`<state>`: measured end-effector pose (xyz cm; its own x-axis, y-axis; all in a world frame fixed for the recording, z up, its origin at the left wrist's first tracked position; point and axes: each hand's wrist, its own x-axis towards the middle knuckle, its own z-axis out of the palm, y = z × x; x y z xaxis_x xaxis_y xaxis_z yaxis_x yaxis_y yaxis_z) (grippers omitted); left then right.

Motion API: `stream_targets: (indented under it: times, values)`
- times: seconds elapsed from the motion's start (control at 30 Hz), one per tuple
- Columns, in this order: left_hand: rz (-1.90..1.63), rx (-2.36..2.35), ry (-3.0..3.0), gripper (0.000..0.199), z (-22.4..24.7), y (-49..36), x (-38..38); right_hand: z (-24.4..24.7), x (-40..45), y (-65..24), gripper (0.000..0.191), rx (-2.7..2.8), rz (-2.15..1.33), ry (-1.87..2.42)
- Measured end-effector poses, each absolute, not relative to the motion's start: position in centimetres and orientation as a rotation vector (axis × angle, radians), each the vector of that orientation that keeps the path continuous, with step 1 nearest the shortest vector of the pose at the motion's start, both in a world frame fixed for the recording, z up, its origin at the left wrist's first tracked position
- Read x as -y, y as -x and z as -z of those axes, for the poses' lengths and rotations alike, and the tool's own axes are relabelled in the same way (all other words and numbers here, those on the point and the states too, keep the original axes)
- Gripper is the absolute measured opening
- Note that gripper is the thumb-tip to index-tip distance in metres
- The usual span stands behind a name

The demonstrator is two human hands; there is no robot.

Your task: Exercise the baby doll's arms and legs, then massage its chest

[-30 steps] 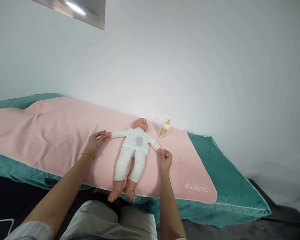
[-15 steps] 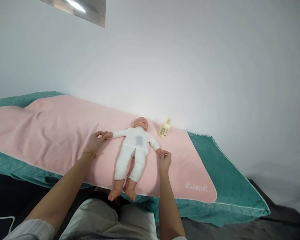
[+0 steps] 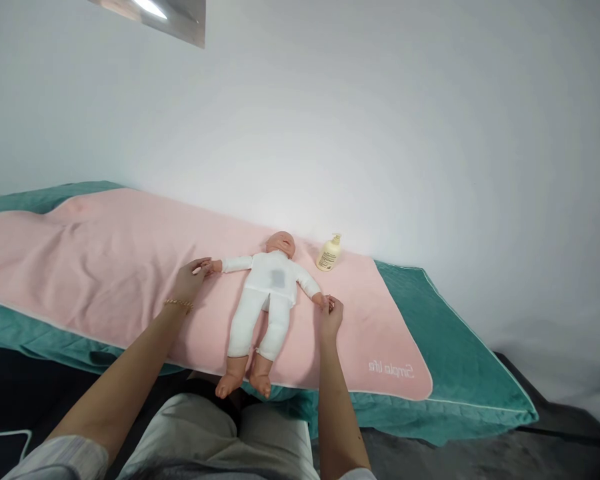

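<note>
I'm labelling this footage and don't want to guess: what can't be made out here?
All in the head view:
- Pale yellow plastic pump bottle: its wording is too small to read.
- White-bodied baby doll: its fingers are partly hidden by the person's bare left hand and bare right hand.
- Shiny grey flat panel: cut off by the top edge.

Since one second ago, the head view has been tipped slightly downward: well beyond the left hand (image 3: 187, 281), a smaller part of the shiny panel (image 3: 185, 20) is now seen. Both the doll (image 3: 274, 280), between the hands, and the bottle (image 3: 329, 255), beyond the right hand (image 3: 332, 320), are shown a little higher.
</note>
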<state>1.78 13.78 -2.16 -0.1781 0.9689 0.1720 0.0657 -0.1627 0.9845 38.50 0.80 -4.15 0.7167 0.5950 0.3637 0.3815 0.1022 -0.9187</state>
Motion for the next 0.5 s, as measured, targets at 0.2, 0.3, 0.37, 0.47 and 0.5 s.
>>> stream_targets:
  times: [0.2, 0.3, 0.37, 0.47, 0.5]
  values:
    - [-1.447, -1.353, -1.296, 0.042, 2.05, -1.9, -13.81, 4.3, -0.84, -38.5, 0.043, 0.827, -0.203, 1.486]
    - [-1.447, -1.397, -1.297, 0.045, 2.27, -2.03, -13.77, 4.35, -0.88, -38.55, 0.047, 0.817, -0.216, 1.49]
    - [-1.432, -1.435, -1.303, 0.046, 2.39, -2.12, -13.77, 4.32, -0.89, -38.55, 0.049, 0.812, -0.227, 1.498]
    - [-1.4, -1.515, -1.32, 0.049, 2.17, -2.18, -13.75, 4.19, -0.83, -38.45, 0.049, 0.802, -0.246, 1.514]
    - [-1.392, -1.544, -1.333, 0.051, 1.99, -2.18, -13.63, 4.12, -0.8, -38.39, 0.049, 0.801, -0.252, 1.519]
